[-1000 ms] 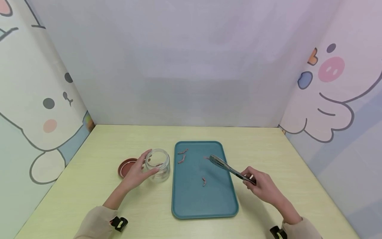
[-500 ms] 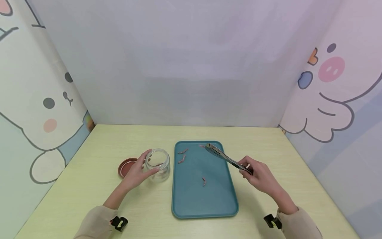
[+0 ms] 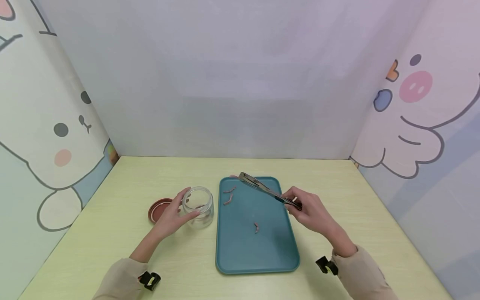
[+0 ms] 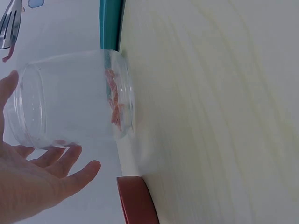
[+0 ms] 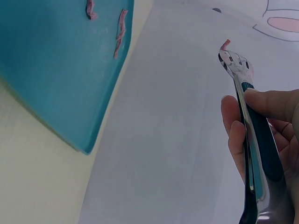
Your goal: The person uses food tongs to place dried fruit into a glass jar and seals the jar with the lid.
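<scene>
My left hand (image 3: 168, 221) holds the clear glass jar (image 3: 204, 216) near its rim, thumb on one side and fingers on the other. Several pinkish twisted strips (image 4: 114, 100) lie on the jar's bottom in the left wrist view. My right hand (image 3: 309, 213) grips metal tongs (image 3: 262, 188) by their dark handles. Pinched in the slotted tips is a pinkish strip (image 5: 225, 45), held in the air over the tray's far end. On the blue-green tray (image 3: 258, 256) lie more strips: one bent strip (image 3: 256, 227) near the middle and a pair (image 3: 228, 200) at the far left.
A reddish-brown lid (image 3: 154, 212) lies on the pale wooden table (image 3: 180, 266), left of the jar and partly behind my left hand. The tray stands just right of the jar. A pale wall (image 3: 240, 104) rises at the table's far edge, with cartoon-printed panels on both sides.
My right hand has carried the tongs and their strip up and leftward, from over the tray's right side to its far left. My left hand and the jar have stayed put.
</scene>
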`<move>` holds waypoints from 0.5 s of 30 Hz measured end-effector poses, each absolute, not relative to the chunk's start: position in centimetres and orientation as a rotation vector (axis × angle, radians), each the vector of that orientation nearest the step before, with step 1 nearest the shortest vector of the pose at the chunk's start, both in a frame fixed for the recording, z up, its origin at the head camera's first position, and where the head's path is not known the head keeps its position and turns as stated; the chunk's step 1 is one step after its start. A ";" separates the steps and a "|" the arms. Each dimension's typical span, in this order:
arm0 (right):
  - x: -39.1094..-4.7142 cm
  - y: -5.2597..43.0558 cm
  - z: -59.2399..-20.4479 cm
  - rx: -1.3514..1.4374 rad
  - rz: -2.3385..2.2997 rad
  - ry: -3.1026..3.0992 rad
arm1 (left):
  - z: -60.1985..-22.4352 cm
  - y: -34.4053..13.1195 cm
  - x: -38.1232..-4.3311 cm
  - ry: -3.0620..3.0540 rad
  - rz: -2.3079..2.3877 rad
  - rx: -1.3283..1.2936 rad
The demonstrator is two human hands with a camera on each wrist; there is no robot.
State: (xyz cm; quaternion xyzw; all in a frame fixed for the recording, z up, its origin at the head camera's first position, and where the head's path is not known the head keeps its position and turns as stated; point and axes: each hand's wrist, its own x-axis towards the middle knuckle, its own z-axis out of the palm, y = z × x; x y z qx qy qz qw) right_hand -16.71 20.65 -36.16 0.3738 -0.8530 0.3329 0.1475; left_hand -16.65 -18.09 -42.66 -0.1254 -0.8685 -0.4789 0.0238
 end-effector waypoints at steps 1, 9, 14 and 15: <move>-16.8 20.3 -36.0 1.089 0.952 -2.449 | -42.7 -18.1 -16.6 -2.690 -1.484 -0.386; -17.0 17.6 -35.2 1.193 0.930 -2.434 | -41.0 -17.4 -15.8 -2.692 -1.515 -0.369; -16.9 16.2 -35.5 1.254 0.956 -2.448 | -40.3 -17.2 -15.4 -2.681 -1.534 -0.369; -16.9 16.0 -35.6 1.265 0.957 -2.447 | -40.6 -17.3 -15.6 -2.688 -1.524 -0.368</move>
